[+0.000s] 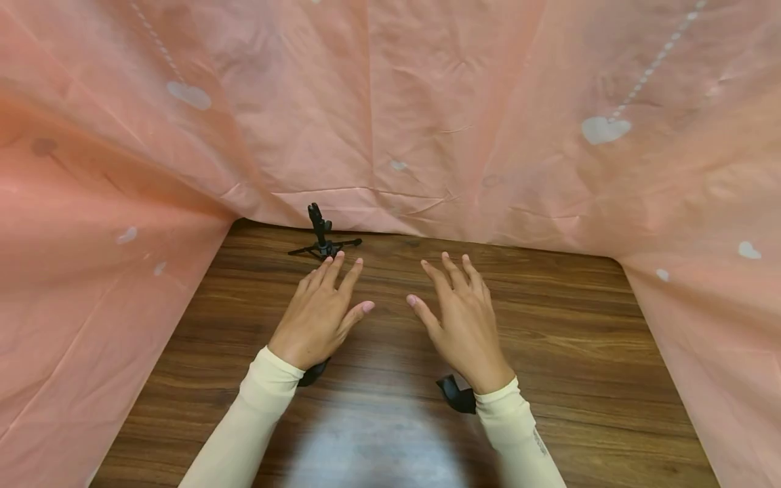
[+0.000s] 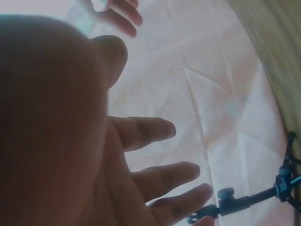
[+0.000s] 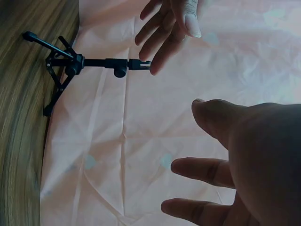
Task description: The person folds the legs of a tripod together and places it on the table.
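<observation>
Both hands hover over the wooden surface with fingers spread and hold nothing. The left hand (image 1: 317, 315) is nearest to a small black tripod (image 1: 320, 230), which stands upright just beyond its fingertips near the back. Whether that hand touches the tripod's legs cannot be told from the head view; the right wrist view shows the tripod (image 3: 94, 62) with the left hand (image 3: 164, 30) in front of its top end. To the right, the right hand (image 1: 466, 325) mirrors the left, thumb pointing inward. In the left wrist view the left fingers (image 2: 164, 176) extend straight.
Pink cloth (image 1: 427, 122) with pale hearts hangs behind and along both sides of the brown wood-grain surface (image 1: 567, 339). Black wrist mounts (image 1: 456, 394) show below the cream sleeves (image 1: 244, 420). Light reflects off the surface at the front.
</observation>
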Demonstrator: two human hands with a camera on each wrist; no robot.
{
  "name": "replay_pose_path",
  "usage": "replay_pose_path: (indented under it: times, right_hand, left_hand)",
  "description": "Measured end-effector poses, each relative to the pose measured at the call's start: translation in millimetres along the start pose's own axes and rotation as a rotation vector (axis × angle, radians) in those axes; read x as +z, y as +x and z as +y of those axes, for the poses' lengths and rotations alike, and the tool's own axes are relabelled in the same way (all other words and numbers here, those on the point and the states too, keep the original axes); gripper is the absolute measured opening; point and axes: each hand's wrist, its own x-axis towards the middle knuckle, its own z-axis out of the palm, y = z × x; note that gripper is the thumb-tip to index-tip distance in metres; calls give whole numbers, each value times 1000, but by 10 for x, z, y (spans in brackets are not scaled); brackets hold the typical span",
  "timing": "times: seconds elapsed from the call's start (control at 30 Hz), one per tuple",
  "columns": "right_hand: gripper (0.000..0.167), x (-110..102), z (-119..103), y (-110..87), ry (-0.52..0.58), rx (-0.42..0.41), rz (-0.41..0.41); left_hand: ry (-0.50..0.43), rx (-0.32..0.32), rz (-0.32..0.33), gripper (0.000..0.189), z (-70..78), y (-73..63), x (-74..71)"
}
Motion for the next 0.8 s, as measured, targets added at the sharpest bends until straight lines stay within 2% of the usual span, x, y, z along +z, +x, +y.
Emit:
replay_pose_path:
  times: [0.8]
  right_hand:
    - [48,347,-190,542,116,-143,96]
  left_hand:
    - [8,-68,38,68,-624,47,27]
